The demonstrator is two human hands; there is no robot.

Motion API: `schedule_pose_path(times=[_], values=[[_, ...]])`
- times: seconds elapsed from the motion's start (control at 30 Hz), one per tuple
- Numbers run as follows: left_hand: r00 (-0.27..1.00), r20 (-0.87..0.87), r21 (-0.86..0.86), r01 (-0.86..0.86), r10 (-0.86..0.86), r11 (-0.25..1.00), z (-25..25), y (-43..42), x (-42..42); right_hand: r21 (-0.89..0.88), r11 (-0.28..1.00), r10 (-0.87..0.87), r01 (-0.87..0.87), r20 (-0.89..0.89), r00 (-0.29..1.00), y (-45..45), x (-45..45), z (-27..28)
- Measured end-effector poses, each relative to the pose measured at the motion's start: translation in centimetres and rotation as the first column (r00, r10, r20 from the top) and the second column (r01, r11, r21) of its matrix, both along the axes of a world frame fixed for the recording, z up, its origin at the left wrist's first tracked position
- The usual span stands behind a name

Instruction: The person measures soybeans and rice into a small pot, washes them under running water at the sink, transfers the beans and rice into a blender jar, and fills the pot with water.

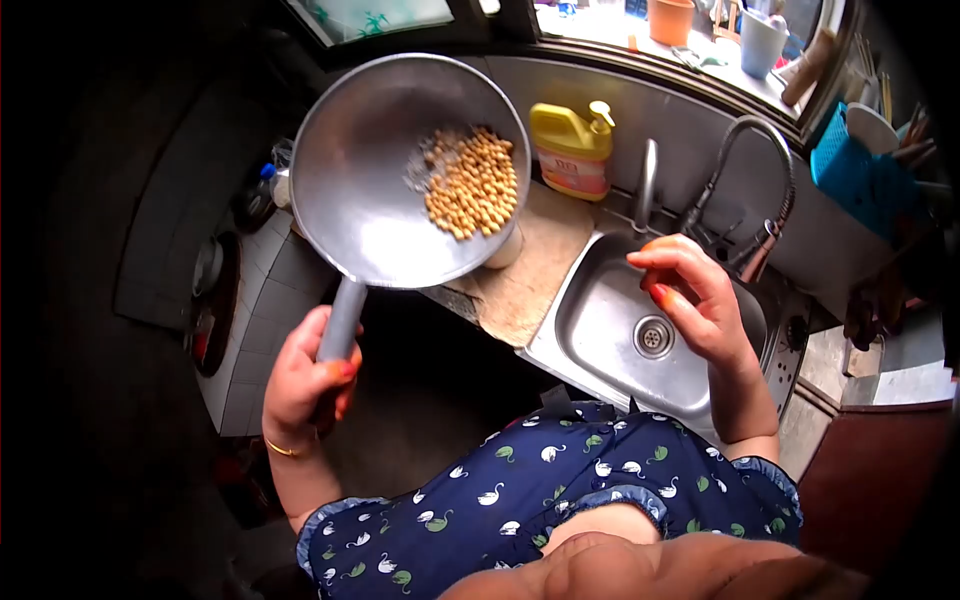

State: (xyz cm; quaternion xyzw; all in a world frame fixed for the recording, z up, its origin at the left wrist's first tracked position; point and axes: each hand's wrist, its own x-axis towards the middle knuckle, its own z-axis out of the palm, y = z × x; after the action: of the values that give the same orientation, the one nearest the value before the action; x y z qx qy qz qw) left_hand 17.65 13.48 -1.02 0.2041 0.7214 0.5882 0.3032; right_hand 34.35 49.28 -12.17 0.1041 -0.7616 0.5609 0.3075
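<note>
My left hand [308,372] is wrapped round the grey handle of a metal wok [345,170], holding it up and tilted at the edge of the counter. Golden-yellow beans [475,185], possibly soybeans, are heaped on the right side of the wok. Beside them lies a whitish, glistening patch [425,168] that I cannot identify. Over the steel sink [610,345], my right hand [698,298] hovers with its fingers loosely bent and the thumb apart. Nothing shows between those fingers. Fingertips on both hands look orange-red.
A yellow pump jug [572,150] stands against the wall behind a tan board [545,240]. The sink's tap [648,185] and a flexible spray tap [785,180] rise behind the basin. At the right hangs a blue basket [845,165] of utensils. A tiled stove counter [260,310] lies left.
</note>
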Motion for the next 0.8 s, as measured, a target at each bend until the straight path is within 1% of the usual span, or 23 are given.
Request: schedule_pose_path(times=[0.03, 0.07, 0.1, 0.17, 0.2, 0.23, 0.3, 0.33, 0.37, 0.43, 0.5, 0.53, 0.63, 0.67, 0.77, 0.8], values=[[0.995, -0.098, -0.028, -0.004, 0.001, 1.000, 0.4, 0.7, -0.4, 0.061, 0.998, -0.014, 0.015, -0.012, 1.000, 0.4, -0.5, 0.5], [0.985, -0.175, -0.056, -0.002, -0.007, 0.998, 0.9, 1.5, -1.0, 0.054, 0.999, 0.006, -0.005, -0.013, 1.000, 0.5, -1.1, 1.5], [0.973, -0.229, -0.084, 0.002, -0.021, 0.996, 1.2, 2.1, -1.6, 0.050, 0.998, 0.024, -0.023, -0.017, 1.000, 0.6, -1.7, 2.5], [0.945, -0.324, -0.145, 0.006, -0.053, 0.989, 1.5, 3.4, -2.8, 0.163, 0.986, 0.035, -0.030, -0.026, 0.999, 1.1, -3.3, 4.3], [0.938, -0.342, -0.161, -0.006, -0.051, 0.987, 0.6, 3.7, -3.1, 0.191, 0.981, 0.035, -0.025, -0.047, 0.998, 0.9, -4.7, 3.7], [0.938, -0.339, -0.174, 0.009, -0.069, 0.985, 0.9, 4.1, -3.6, 0.219, 0.976, 0.025, -0.010, -0.064, 0.998, 1.1, -6.2, 4.3], [0.937, -0.330, -0.206, 0.041, -0.109, 0.978, 1.4, 4.9, -4.5, 0.201, 0.978, 0.060, -0.057, -0.006, 0.998, 1.8, -9.0, 5.4], [0.936, -0.332, -0.207, 0.044, -0.113, 0.977, 1.6, 5.1, -5.0, 0.226, 0.974, 0.037, -0.034, -0.011, 0.999, 1.8, -10.3, 6.2], [0.932, -0.336, -0.230, 0.055, -0.132, 0.972, 1.8, 5.4, -5.3, 0.321, 0.947, -0.032, 0.025, 0.017, 0.999, 2.3, -11.8, 6.6], [0.927, -0.338, -0.288, 0.061, -0.162, 0.956, 2.4, 6.0, -5.7, 0.303, 0.950, -0.092, 0.074, 0.046, 0.995, 2.6, -14.7, 7.4], [0.927, -0.326, -0.294, 0.089, -0.187, 0.952, 2.6, 6.2, -6.1, 0.378, 0.915, -0.173, 0.139, 0.057, 0.983, 2.7, -17.0, 8.1], [0.922, -0.329, -0.296, 0.105, -0.205, 0.949, 3.1, 6.3, -6.1, 0.418, 0.891, -0.218, 0.177, 0.051, 0.975, 2.7, -17.9, 8.8], [0.911, -0.338, -0.311, 0.128, -0.235, 0.942, 3.6, 7.2, -5.7, 0.499, 0.803, -0.330, 0.327, -0.085, 0.940, 3.6, -21.1, 7.6], [0.902, -0.355, -0.322, 0.130, -0.247, 0.938, 3.5, 7.2, -5.6, 0.503, 0.781, -0.374, 0.369, -0.096, 0.923, 3.3, -21.5, 7.3], [0.878, -0.401, -0.353, 0.116, -0.262, 0.928, 3.4, 8.4, -5.2, 0.591, 0.690, -0.412, 0.417, -0.153, 0.898, 4.3, -23.0, 6.0], [0.868, -0.420, -0.357, 0.109, -0.264, 0.928, 3.4, 8.6, -5.3, 0.602, 0.678, -0.425, 0.422, -0.147, 0.893, 4.2, -23.2, 6.0]])
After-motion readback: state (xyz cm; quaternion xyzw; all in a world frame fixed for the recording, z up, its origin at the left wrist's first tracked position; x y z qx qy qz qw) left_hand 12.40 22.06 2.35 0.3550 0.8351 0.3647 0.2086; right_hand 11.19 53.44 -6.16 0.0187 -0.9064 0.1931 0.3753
